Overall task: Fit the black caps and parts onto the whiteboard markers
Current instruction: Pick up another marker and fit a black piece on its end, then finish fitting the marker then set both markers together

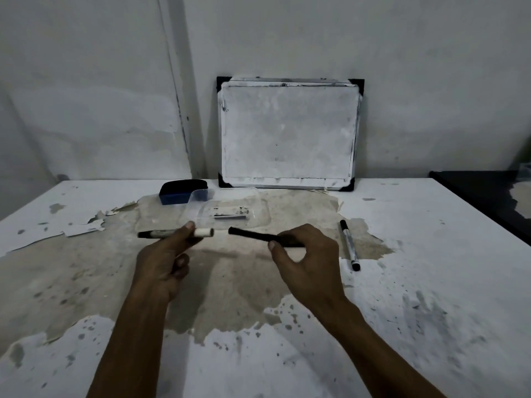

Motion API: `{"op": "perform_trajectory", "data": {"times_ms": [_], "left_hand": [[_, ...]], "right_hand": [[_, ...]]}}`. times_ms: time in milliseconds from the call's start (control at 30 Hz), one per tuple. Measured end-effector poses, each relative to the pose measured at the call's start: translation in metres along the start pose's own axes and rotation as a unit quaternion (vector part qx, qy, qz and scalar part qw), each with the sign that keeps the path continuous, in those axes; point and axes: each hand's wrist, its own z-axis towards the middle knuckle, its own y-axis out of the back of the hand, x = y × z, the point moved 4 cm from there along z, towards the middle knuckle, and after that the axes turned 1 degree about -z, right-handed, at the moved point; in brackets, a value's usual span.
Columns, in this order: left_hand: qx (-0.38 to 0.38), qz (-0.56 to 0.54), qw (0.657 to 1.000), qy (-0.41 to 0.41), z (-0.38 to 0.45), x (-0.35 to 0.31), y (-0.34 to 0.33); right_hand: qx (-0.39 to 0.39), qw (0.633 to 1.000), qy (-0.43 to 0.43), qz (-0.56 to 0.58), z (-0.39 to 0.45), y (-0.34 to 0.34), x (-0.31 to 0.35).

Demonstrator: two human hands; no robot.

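Observation:
My left hand (pixel 166 261) grips a whiteboard marker body (pixel 204 232) held level above the table, its open white end pointing right and its black end sticking out to the left. My right hand (pixel 309 261) pinches a long black rod-like part (pixel 250 234) between thumb and fingers, its free end pointing left at the marker's open end. A short gap separates the two tips. A second marker (pixel 350 245), capped, lies on the table right of my right hand. A clear plastic tray (pixel 227 212) behind my hands holds a dark part.
A small whiteboard (pixel 288 133) leans against the wall at the back of the table. A blue eraser (pixel 182 191) sits left of the clear tray. The table top (pixel 431 268) is white with peeled, stained patches. A dark surface (pixel 482 191) adjoins at the far right.

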Motion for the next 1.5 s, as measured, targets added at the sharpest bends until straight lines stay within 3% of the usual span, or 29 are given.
{"op": "perform_trajectory", "data": {"times_ms": [133,300,467,633,733,900,1000,1333,1500], "left_hand": [[-0.034,-0.063,0.997,-0.029,0.01,-0.002,0.019],[0.01,-0.116,0.992,-0.054,0.015,-0.004,0.016],[0.025,-0.146,0.988,-0.045,0.018,-0.003,0.019],[0.031,-0.158,0.986,-0.041,0.02,-0.002,0.02],[0.028,-0.166,0.985,-0.036,0.024,0.0,0.022],[0.03,-0.172,0.984,-0.035,0.025,0.002,0.023],[0.046,-0.155,0.986,-0.04,0.023,0.003,0.019],[0.098,-0.088,0.991,-0.036,-0.001,0.017,-0.012],[0.113,-0.096,0.989,-0.016,-0.017,0.022,-0.016]], "right_hand": [[-0.016,0.998,-0.061,-0.001,0.036,-0.016,-0.004],[0.029,0.989,-0.095,-0.109,0.093,-0.076,-0.001],[0.134,0.941,-0.123,-0.284,0.135,-0.125,-0.012],[0.218,0.894,-0.104,-0.377,0.144,-0.137,-0.019],[0.248,0.889,-0.117,-0.367,0.145,-0.139,-0.031],[0.186,0.945,-0.103,-0.248,0.141,-0.111,-0.031],[0.189,0.962,-0.081,-0.181,0.127,-0.078,-0.035],[0.281,0.9,-0.028,-0.331,0.075,-0.03,-0.059],[0.256,0.911,0.0,-0.323,0.061,-0.035,-0.069]]}}
